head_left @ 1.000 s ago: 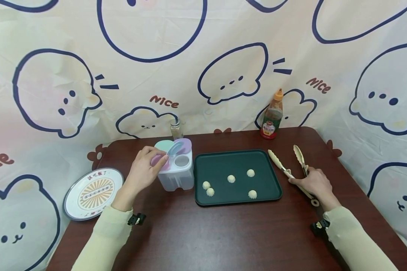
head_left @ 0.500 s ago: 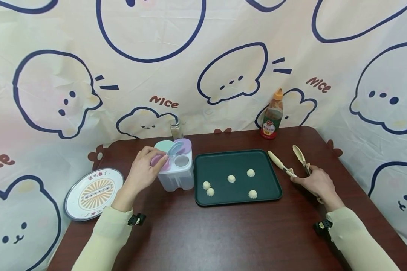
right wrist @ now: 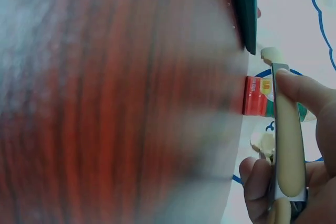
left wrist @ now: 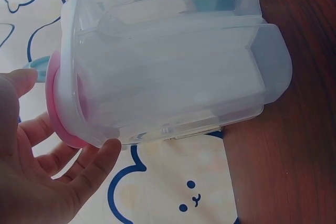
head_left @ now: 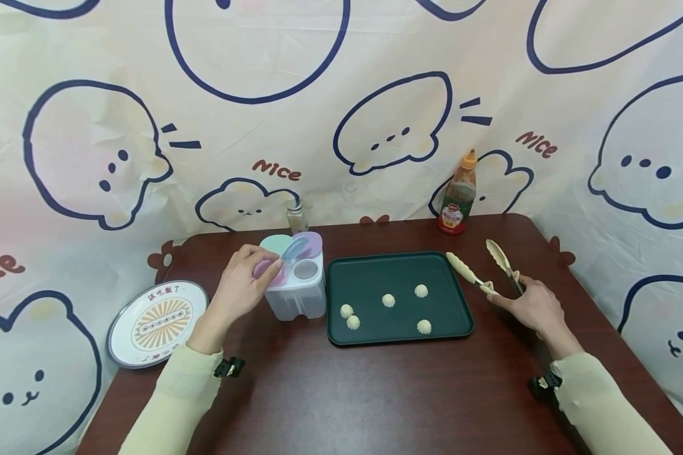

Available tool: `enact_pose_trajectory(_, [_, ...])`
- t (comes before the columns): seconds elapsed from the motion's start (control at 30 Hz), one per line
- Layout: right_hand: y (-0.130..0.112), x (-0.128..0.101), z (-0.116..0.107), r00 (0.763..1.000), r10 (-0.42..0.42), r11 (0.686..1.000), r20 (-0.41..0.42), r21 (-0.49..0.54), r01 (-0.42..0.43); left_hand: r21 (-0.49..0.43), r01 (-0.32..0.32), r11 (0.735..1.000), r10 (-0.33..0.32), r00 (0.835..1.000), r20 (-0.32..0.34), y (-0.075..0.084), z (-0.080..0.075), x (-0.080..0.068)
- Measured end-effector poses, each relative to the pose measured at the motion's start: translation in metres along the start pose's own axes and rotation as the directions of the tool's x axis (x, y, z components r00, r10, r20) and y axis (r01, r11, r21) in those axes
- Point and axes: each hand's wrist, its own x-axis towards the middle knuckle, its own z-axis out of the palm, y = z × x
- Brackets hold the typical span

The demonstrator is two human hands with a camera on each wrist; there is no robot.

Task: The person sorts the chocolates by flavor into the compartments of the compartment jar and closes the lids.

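My left hand (head_left: 264, 265) curls over the pink lid (head_left: 260, 269) at the left corner of a clear seasoning box (head_left: 297, 292). The box also carries a mint lid (head_left: 276, 243) and a raised purple lid (head_left: 307, 242). In the left wrist view the thumb and fingers (left wrist: 100, 153) sit either side of the pink lid (left wrist: 58, 124) on the box (left wrist: 168, 72). My right hand (head_left: 506, 296) grips cream tongs (head_left: 468, 272), their arms spread and held just above the table, right of a dark green tray (head_left: 375, 272). Several small white dumplings (head_left: 388, 300) lie on the tray. The right wrist view shows the tongs (right wrist: 287, 145) in my fingers.
A sauce bottle (head_left: 458, 193) and a small glass shaker (head_left: 296, 217) stand at the back edge of the brown table (head_left: 375, 392). A patterned plate (head_left: 156, 323) overhangs the table's left edge. A cartoon-print cloth hangs behind and at both sides.
My right hand has closed round the tongs and lifted them off the table, moving slightly up and back. The left hand stays on the pink lid.
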Motion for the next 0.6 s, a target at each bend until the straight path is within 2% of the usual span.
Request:
enact_pose_trajectory(0.3, [-0.0062, -0.0034, -0.0058, 0.992, -0.115, 0.993, -0.057, 0.0, 0.115, 0.004, 0.008, 1.0, -0.008, 1.0, 0.0, 0.0, 0.0007, 0.0005])
enact_pose_trajectory(0.6, [-0.0098, -0.0069, -0.0093, 0.971, -0.23, 0.973, -0.059, -0.012, 0.23, 0.003, 0.003, 1.0, -0.003, 1.0, -0.003, 0.0, 0.0004, 0.0013])
